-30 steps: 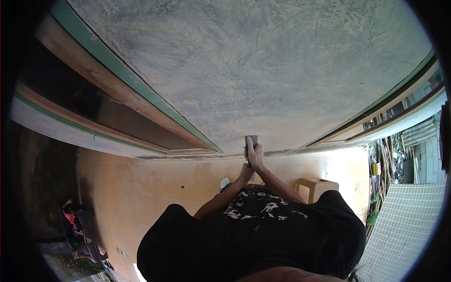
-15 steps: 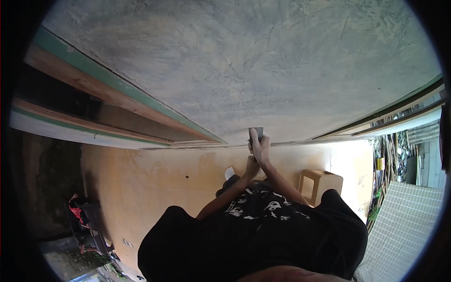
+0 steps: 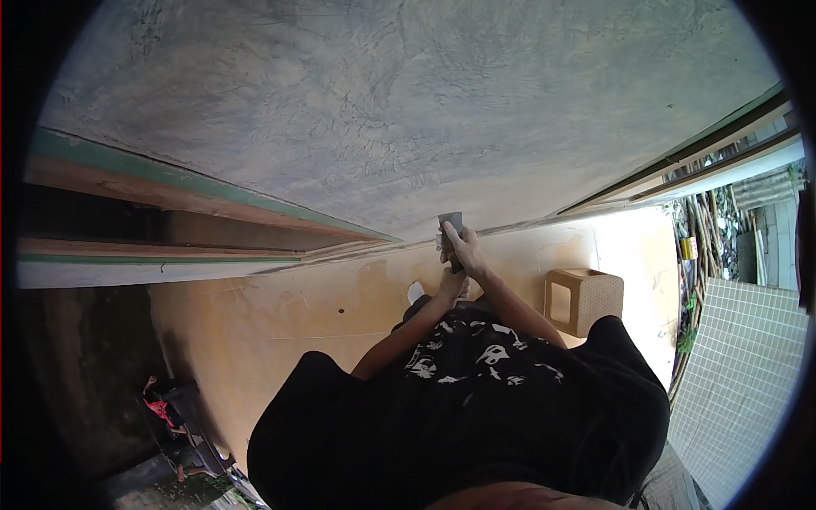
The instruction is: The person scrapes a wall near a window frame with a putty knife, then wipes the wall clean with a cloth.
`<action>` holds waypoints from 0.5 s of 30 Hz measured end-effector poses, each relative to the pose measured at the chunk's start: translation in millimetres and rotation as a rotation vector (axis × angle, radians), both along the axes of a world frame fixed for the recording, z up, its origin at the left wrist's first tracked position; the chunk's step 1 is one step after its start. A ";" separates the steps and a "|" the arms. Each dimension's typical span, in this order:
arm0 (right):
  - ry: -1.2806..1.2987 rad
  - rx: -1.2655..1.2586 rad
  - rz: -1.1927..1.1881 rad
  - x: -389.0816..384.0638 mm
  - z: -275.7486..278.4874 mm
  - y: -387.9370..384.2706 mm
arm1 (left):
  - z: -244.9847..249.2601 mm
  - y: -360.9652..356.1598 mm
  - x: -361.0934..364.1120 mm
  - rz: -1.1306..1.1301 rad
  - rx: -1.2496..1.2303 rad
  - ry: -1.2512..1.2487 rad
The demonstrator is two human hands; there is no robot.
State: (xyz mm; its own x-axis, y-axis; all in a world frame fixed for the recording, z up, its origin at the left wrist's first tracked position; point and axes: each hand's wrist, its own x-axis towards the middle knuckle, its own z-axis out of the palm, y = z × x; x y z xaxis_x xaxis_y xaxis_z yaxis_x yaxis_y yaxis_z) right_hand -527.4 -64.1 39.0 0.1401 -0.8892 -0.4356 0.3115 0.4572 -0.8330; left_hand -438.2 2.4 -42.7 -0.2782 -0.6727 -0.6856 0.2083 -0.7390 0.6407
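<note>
Just below the grey plastered wall (image 3: 365, 127), my right hand (image 3: 466, 248) grips a flat, dark grey rectangular piece (image 3: 450, 222) that looks like sandpaper or a scraper blade. Its upper end stands out past my fingers, right at the wall's lower part. My left hand (image 3: 454, 282) is closed directly beneath the right, around the lower end of the same dark piece. The two forearms converge in front of my black printed shirt (image 3: 476, 399).
A tan plastic stool (image 3: 599, 304) stands on the yellowish floor (image 3: 255, 340) to my right. Green-edged wooden frames (image 3: 212, 191) flank the wall. At lower left, a person in red (image 3: 159, 410) is on a dark seat. A tiled surface (image 3: 748, 365) lies far right.
The view has tilted and shifted a little. My hands sit slightly further left and higher in it, and more of the dark grey piece shows between them.
</note>
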 end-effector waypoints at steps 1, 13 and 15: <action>0.000 0.008 -0.005 0.5 -1.3 0.1 | 0.3 -0.1 -0.8 0.007 -0.021 -0.015; 0.254 -0.082 -0.041 11.5 -22.3 -5.4 | 1.1 1.6 -9.6 0.120 -0.326 -0.185; 0.293 -0.104 -0.064 13.4 -21.4 -3.8 | 0.3 2.7 -10.9 0.154 -0.368 -0.208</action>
State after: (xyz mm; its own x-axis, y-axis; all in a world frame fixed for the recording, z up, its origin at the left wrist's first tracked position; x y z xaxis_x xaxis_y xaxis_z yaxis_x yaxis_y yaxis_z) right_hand -514.0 -67.9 17.6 -0.0357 -0.9342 -0.3550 0.0763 0.3516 -0.9330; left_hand -449.1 5.1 -42.4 -0.0370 -0.9051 -0.4236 0.1368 -0.4245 0.8950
